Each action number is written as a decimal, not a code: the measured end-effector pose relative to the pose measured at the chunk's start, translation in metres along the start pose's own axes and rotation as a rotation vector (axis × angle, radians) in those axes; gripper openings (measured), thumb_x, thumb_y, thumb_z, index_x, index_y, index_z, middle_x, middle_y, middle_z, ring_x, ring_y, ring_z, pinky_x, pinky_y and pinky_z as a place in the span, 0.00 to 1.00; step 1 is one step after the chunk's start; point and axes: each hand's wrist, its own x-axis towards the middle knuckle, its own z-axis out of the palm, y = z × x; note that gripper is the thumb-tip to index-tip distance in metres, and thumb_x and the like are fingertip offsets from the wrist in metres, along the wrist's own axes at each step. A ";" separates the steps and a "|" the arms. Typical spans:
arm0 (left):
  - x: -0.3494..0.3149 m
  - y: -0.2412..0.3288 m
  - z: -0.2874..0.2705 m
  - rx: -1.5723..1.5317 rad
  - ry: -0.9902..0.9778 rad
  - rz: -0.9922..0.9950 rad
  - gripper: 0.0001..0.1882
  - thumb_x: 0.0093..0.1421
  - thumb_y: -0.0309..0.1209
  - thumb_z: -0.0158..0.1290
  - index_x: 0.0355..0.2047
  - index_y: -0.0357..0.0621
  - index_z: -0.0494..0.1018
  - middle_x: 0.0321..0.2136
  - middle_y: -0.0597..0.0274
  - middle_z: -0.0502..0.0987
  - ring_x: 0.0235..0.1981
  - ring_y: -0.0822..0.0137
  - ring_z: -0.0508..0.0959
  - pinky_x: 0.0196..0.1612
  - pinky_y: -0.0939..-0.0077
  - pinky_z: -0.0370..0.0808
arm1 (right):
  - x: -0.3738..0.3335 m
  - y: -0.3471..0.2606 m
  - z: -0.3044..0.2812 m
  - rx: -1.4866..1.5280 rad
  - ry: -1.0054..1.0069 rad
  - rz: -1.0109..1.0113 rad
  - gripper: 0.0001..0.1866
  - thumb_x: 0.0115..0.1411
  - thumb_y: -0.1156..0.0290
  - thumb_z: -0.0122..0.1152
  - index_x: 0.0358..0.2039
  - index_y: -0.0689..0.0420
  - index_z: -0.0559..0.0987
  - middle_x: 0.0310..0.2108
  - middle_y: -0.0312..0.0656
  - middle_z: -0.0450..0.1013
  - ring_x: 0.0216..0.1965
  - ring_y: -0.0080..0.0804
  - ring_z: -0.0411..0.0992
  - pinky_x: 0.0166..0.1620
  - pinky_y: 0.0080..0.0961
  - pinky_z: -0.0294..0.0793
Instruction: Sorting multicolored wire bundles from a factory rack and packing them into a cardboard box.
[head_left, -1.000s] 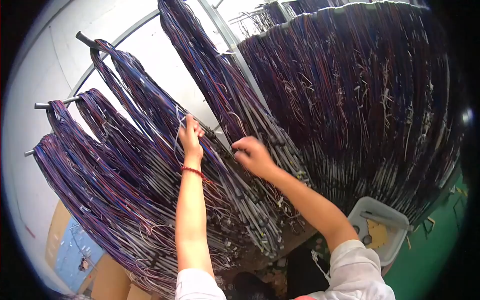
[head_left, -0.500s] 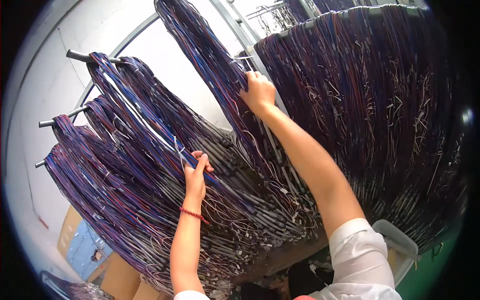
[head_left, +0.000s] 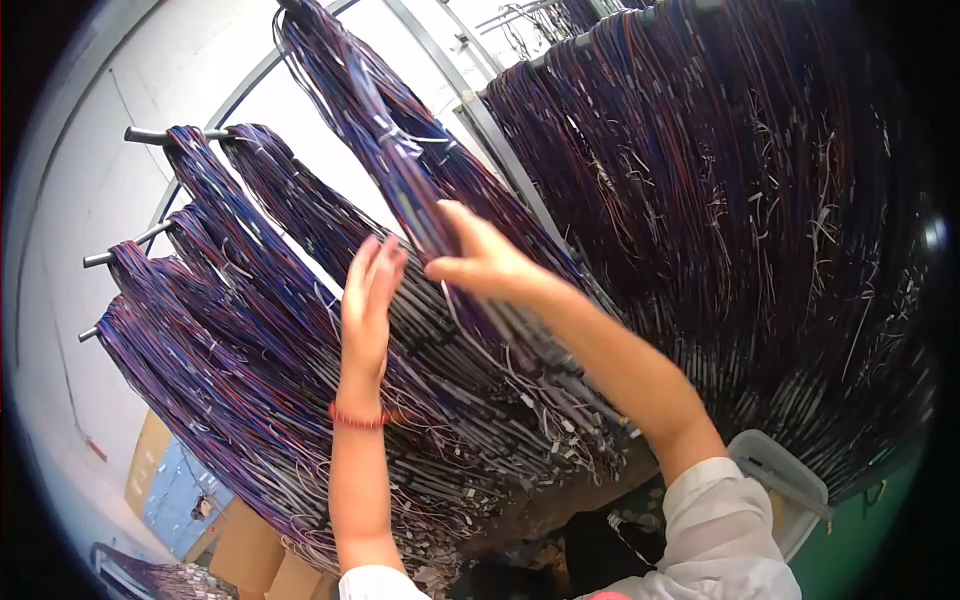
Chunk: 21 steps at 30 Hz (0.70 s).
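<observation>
The long wire bundle (head_left: 400, 170) is hanging from the top of the rack at about 11 o'clock and running down toward the centre, purple and blue strands tied together. The right hand (head_left: 480, 262) is gripping it near the middle of the view, fingers closed around the strands. To do this well, the grip is probably best kept around the whole bundle, not a few strands, so that none are snagging on the neighbouring hanks (head_left: 230, 330) at 8 o'clock. The left hand (head_left: 368, 300) is standing upright just beside it at 9 o'clock, palm facing the bundle, fingers straight and loosely together, holding nothing. Both forearms are rising from 6 o'clock, the right one slanting up from 5 o'clock. A dense wire curtain (head_left: 760, 230) is filling 2 o'clock.
</observation>
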 end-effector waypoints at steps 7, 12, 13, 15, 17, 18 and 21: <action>0.076 -0.009 0.007 -0.141 -0.104 -0.086 0.20 0.60 0.37 0.50 0.47 0.37 0.64 0.32 0.49 0.78 0.36 0.64 0.78 0.43 0.74 0.72 | -0.035 0.003 0.055 -0.328 0.167 -0.087 0.45 0.44 0.71 0.58 0.62 0.64 0.49 0.53 0.64 0.59 0.54 0.59 0.62 0.53 0.41 0.66; 0.067 -0.043 0.005 0.004 -0.158 -0.110 0.20 0.61 0.44 0.51 0.42 0.39 0.70 0.33 0.62 0.77 0.37 0.70 0.76 0.46 0.73 0.72 | -0.022 0.029 0.041 -0.173 0.258 0.031 0.40 0.41 0.59 0.70 0.52 0.62 0.64 0.44 0.50 0.71 0.46 0.39 0.71 0.47 0.32 0.70; 0.063 -0.042 0.023 0.157 -0.193 -0.037 0.22 0.63 0.46 0.47 0.45 0.38 0.69 0.38 0.60 0.75 0.41 0.70 0.73 0.49 0.73 0.68 | -0.018 0.038 0.025 -0.156 0.270 -0.007 0.39 0.40 0.60 0.71 0.50 0.62 0.65 0.43 0.50 0.71 0.45 0.37 0.71 0.46 0.32 0.71; 0.052 -0.061 0.020 0.091 -0.217 0.028 0.27 0.64 0.48 0.45 0.52 0.36 0.63 0.48 0.57 0.70 0.49 0.69 0.68 0.54 0.74 0.64 | -0.013 0.041 0.018 -0.233 0.275 0.107 0.32 0.40 0.64 0.72 0.46 0.61 0.69 0.36 0.45 0.74 0.37 0.29 0.72 0.39 0.28 0.73; 0.026 -0.068 0.013 0.156 -0.110 0.175 0.29 0.62 0.40 0.50 0.57 0.35 0.57 0.51 0.53 0.69 0.53 0.65 0.68 0.55 0.72 0.65 | -0.010 0.044 0.010 -0.152 0.313 0.076 0.24 0.44 0.69 0.68 0.42 0.62 0.72 0.31 0.40 0.74 0.32 0.22 0.71 0.36 0.24 0.72; 0.013 -0.056 0.003 0.398 -0.042 0.309 0.28 0.60 0.34 0.52 0.57 0.37 0.58 0.50 0.52 0.70 0.52 0.60 0.70 0.53 0.70 0.67 | -0.008 0.042 0.006 -0.144 0.305 0.094 0.22 0.44 0.72 0.64 0.42 0.62 0.72 0.31 0.38 0.73 0.31 0.21 0.71 0.35 0.22 0.72; -0.006 -0.056 -0.040 0.735 0.224 0.781 0.18 0.54 0.24 0.54 0.47 0.40 0.69 0.41 0.53 0.75 0.43 0.57 0.75 0.47 0.68 0.71 | -0.001 0.038 -0.006 -0.186 0.311 0.180 0.21 0.45 0.77 0.54 0.43 0.62 0.71 0.30 0.35 0.71 0.29 0.21 0.68 0.34 0.19 0.68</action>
